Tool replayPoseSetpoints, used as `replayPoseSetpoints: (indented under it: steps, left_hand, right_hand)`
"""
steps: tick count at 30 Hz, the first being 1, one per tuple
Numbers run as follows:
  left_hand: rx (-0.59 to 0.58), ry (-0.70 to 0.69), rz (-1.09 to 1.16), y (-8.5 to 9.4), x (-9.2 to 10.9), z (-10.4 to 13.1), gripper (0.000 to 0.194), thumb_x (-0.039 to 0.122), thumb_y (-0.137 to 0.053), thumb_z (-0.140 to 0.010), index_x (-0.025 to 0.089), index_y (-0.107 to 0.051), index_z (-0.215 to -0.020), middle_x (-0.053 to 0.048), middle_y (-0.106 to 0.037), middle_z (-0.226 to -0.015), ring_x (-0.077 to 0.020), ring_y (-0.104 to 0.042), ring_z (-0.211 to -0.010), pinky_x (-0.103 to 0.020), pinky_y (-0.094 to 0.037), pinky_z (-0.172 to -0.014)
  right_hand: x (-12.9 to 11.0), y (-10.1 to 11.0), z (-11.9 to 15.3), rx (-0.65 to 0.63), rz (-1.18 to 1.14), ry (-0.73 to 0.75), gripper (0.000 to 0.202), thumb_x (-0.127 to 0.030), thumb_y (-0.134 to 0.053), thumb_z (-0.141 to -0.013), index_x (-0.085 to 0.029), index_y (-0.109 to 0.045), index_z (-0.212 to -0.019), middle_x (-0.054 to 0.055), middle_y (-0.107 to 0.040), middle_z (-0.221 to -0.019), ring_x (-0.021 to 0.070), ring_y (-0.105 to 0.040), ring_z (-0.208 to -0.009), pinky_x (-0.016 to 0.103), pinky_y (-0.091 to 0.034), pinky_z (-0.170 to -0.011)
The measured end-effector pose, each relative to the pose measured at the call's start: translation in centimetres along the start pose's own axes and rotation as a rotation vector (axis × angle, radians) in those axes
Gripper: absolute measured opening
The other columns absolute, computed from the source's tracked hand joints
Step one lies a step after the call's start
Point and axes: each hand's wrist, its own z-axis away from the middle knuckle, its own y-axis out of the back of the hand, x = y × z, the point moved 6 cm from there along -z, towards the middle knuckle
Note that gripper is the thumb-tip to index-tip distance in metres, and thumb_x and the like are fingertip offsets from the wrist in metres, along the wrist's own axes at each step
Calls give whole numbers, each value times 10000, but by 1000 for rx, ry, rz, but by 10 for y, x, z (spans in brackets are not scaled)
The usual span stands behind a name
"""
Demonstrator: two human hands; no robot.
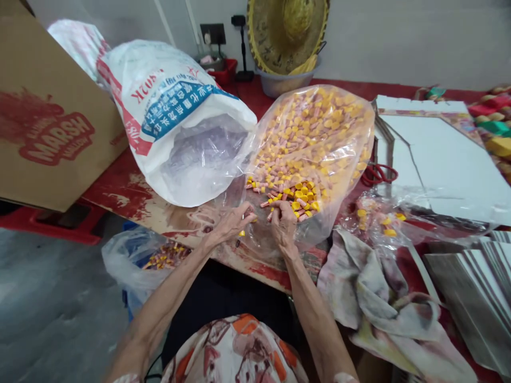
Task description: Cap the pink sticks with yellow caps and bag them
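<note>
A big clear plastic bag [339, 138] lies open on the red table [120, 186], filled with small pink pieces and yellow caps [297, 159]. My left hand [233, 221] rests at the bag's mouth, fingers curled around a small pink piece with a yellow cap just below it. My right hand [284, 219] is close beside it, fingers bent onto the pile of pink and yellow pieces at the bag's opening. Whether the right hand grips one of the pieces is hidden by its fingers.
A white woven sack [175, 117] with a clear liner lies to the left. A brown cardboard box [48, 117] stands at far left. White card sheets [439, 154], red scissors [379, 173] and a crumpled cloth [375, 287] are on the right. A bag with assembled pieces [159, 255] hangs below the table edge.
</note>
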Motion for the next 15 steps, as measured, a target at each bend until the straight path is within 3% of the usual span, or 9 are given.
replayPoseSetpoints:
  steps: [4, 10, 12, 15]
  left_hand:
    - [176, 36, 25, 9, -9, 16, 180, 392, -581, -1014, 232, -625, -1082, 10, -697, -869, -162, -662, -800, -261, -500, -760]
    - [57, -13, -82, -1, -7, 13, 98, 315, -592, -1003, 225, -602, -1042, -10, -723, -887, -186, -703, -819, -280, -507, -758]
    - [129, -41, -39, 3, -3, 14, 127, 325, -554, -1035, 229, -596, -1106, -24, -744, -983, -182, -719, -890, -275, -519, -792]
    - [211, 47, -54, 1, -4, 21, 142, 306, -547, -1050, 231, -602, -1156, -40, -751, -1027, -188, -727, -915, -267, -517, -770]
  right_hand:
    - [-4, -5, 3, -54, 127, 81, 258, -188, -423, -1022, -217, -679, -1008, 80, -744, -1020, 230, -679, -995, 355, -492, -979]
    - [1, -14, 6, -156, 180, 117, 345, -70, -377, -971, -192, -668, -1109, 89, -732, -1059, 216, -670, -974, 334, -483, -965]
    - [1, -17, 6, -180, 174, 145, 387, -35, -371, -929, -181, -668, -1129, 99, -724, -1091, 213, -665, -995, 326, -486, -968]
    - [2, -21, 8, -228, 224, 185, 437, -34, -400, -893, -178, -687, -1189, 119, -709, -1170, 229, -656, -1024, 335, -492, -949]
